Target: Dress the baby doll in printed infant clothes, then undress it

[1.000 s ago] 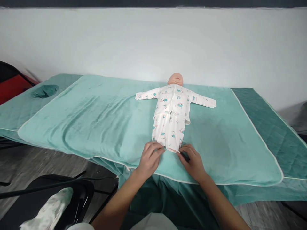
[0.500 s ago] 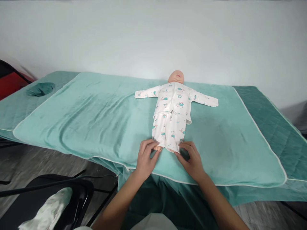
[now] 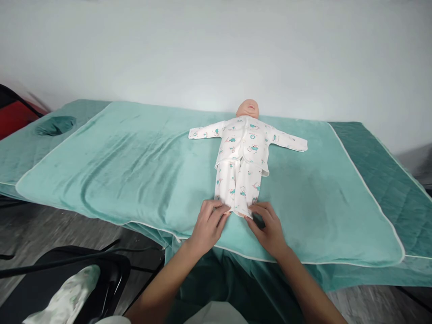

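Note:
A baby doll (image 3: pixel 248 109) lies on its back, head toward the wall and arms spread wide. It wears a white printed jacket (image 3: pixel 241 140) and matching baby pants (image 3: pixel 243 186). At the hem of the leg on the left, my left hand (image 3: pixel 209 223) is closed with thumb and fingers pinching the cloth; the doll's foot there is hidden. My right hand (image 3: pixel 270 227) pinches the hem of the other leg at its outer corner. Both hands rest near the front edge of the bed.
A green velvet cover (image 3: pixel 135 157) with white piping lies over the massage bed, wrinkled at left. The bed's face hole (image 3: pixel 56 126) is at far left. Below stands a black chair (image 3: pixel 113 276) with a printed cloth (image 3: pixel 67 294) on it. A wall (image 3: pixel 202 54) borders the back.
My left hand has shifted slightly right along the hem and now covers the foot that showed before. My right hand keeps its grip, moving very little. The pant legs sit closer together.

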